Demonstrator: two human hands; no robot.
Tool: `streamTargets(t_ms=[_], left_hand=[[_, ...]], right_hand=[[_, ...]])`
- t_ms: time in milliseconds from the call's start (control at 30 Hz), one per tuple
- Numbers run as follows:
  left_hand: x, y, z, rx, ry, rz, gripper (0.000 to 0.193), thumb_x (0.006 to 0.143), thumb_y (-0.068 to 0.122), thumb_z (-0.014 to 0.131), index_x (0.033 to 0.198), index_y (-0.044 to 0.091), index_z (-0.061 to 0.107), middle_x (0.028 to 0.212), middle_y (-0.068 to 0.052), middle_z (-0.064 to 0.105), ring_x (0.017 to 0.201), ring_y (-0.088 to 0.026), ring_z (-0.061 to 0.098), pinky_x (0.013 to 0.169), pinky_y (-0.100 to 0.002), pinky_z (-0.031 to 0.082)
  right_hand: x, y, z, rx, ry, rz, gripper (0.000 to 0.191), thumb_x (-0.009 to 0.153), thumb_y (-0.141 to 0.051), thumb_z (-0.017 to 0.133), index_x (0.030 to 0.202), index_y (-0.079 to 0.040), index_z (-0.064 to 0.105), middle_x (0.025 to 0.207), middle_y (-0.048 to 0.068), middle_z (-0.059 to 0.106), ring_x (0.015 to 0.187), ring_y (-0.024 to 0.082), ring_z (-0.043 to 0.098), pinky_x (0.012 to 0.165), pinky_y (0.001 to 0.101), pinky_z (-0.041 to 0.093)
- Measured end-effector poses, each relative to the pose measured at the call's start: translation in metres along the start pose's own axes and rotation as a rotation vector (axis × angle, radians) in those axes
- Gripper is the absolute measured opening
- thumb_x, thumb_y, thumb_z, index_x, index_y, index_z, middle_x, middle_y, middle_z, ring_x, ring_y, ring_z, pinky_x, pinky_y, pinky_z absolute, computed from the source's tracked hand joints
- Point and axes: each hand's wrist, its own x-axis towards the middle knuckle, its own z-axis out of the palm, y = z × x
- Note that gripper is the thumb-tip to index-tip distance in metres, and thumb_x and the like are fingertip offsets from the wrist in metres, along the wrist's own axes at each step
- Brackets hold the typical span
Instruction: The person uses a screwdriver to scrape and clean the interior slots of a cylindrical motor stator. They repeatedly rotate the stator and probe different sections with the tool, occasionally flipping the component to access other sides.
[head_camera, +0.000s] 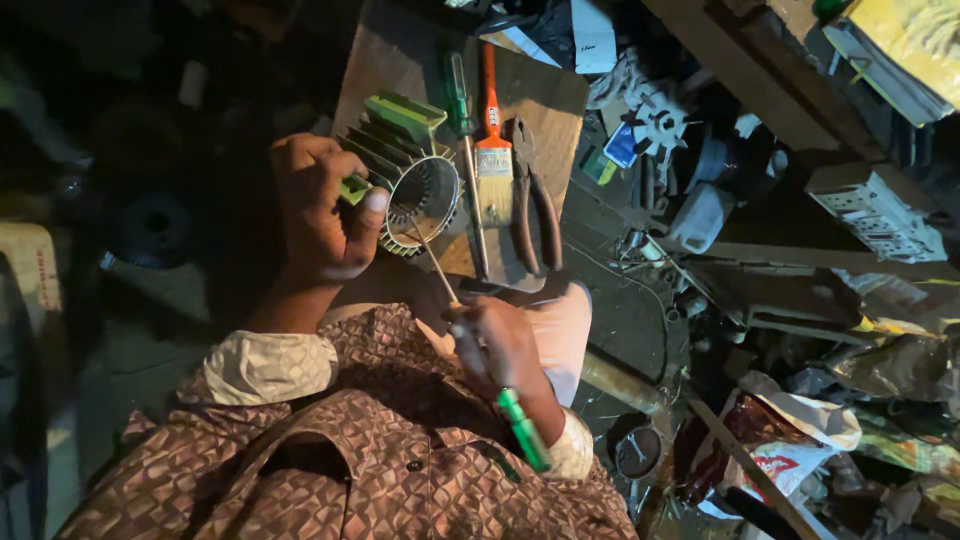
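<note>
While the finned motor housing (412, 185) lies on its side on a wooden board (545, 110), its round open end faces the person and shows dark slotted laminations inside a pale ring; its fins and terminal box are green. The left hand (322, 205) is clamped around the housing's left side, thumb pressed on the rim. The right hand (500, 345) is closed around a green-handled screwdriver (523, 428), whose thin shaft reaches up into the open end. Just right of the housing on the board lie a second screwdriver (462, 110), an orange-handled paintbrush (492, 150) and pliers (535, 205), leaving little free board. Farther right, clutter crowds the floor: a white fan impeller (660, 120), bags, scrap.
</note>
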Motion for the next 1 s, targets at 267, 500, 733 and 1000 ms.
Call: streamTargets(t_ms=[267,500,733,1000], left_hand=[[0.005,0.008,0.0,-0.044,-0.025,0.116,0.034,0.1,0.038,0.069,0.107,0.006,0.06,0.104,-0.016,0.052,0.105,-0.036,0.049,0.094,-0.051,0.042],[0.005,0.006,0.002,-0.051,-0.003,0.087,0.035,0.103,0.04,0.066,0.108,0.006,0.06,0.106,-0.015,0.052,0.107,-0.035,0.05,0.092,-0.049,0.042],[0.003,0.005,0.001,-0.038,-0.016,0.1,0.036,0.103,0.041,0.066,0.108,0.006,0.06,0.106,-0.015,0.052,0.107,-0.035,0.05,0.096,-0.051,0.042],[0.005,0.009,-0.001,-0.041,-0.046,0.114,0.036,0.102,0.042,0.066,0.106,0.006,0.06,0.104,-0.015,0.052,0.105,-0.036,0.049,0.096,-0.051,0.042]], right_hand=[[-0.005,0.0,-0.01,0.635,0.185,0.392,0.008,0.103,-0.001,0.053,0.095,0.001,0.052,0.084,0.011,0.07,0.07,0.014,0.068,0.062,0.0282,0.055],[0.0,-0.007,-0.012,0.433,0.083,0.287,0.005,0.102,0.0,0.056,0.098,0.003,0.056,0.083,0.011,0.07,0.071,0.016,0.07,0.063,0.0281,0.055],[-0.004,-0.003,-0.009,0.456,0.081,0.267,0.005,0.102,0.002,0.057,0.097,0.002,0.055,0.084,0.01,0.068,0.072,0.016,0.069,0.065,0.0275,0.056],[-0.003,-0.002,-0.001,0.537,0.126,0.393,0.006,0.099,0.003,0.053,0.099,0.001,0.059,0.084,0.012,0.072,0.065,0.018,0.071,0.056,0.0315,0.059]])
